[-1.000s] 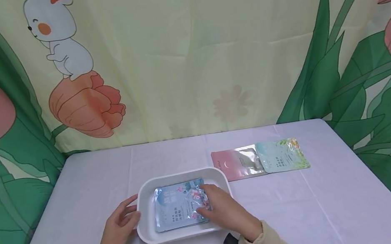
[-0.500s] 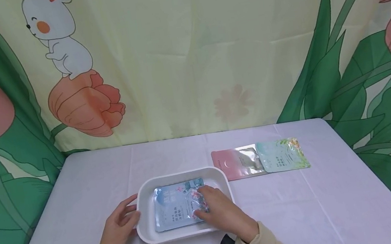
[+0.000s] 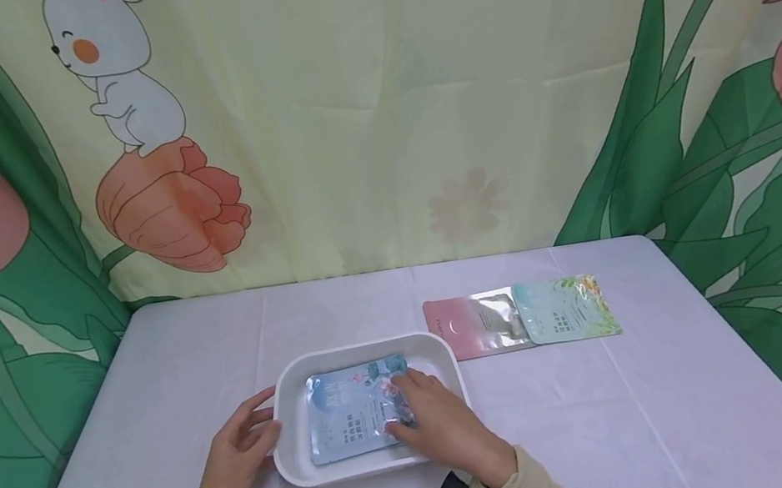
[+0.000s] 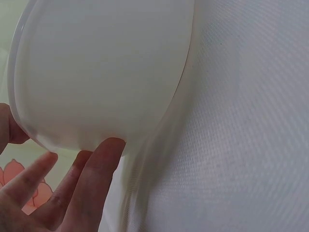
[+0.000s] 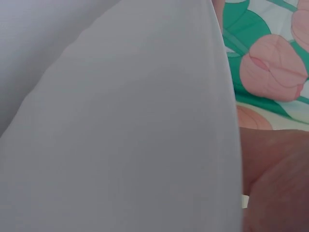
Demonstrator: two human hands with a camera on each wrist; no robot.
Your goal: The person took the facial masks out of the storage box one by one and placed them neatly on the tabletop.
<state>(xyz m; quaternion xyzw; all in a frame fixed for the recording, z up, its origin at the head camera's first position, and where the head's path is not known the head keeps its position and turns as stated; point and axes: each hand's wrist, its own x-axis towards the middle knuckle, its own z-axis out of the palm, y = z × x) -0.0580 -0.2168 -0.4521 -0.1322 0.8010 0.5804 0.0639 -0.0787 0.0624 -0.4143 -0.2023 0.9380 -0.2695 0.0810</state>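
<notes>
A white plastic tray [image 3: 290,453] stands on the table with a blue foil sheet mask packet [image 3: 344,415] lying flat inside it. My left hand [image 3: 235,453] touches the tray's left end; in the left wrist view its extended fingers [image 4: 99,169] meet the outer wall. Over the right part of the packet, my right hand [image 3: 448,421] grips it with thumb and curled fingers, which cover some of its printed flowers. In the right wrist view the tray's side [image 5: 120,135] hides most of that hand, and the packet is out of sight.
Behind and right of the tray lie a pink and silver packet [image 3: 460,330] and a pale green packet [image 3: 560,311], side by side and meeting at their edges. A white cloth covers the table [image 3: 613,413]. A printed curtain [image 3: 363,155] hangs behind the far edge.
My right hand has shifted slightly left over the blue packet, with its thumb and fingers farther in from the packet's right edge. The left hand and tray stay put.
</notes>
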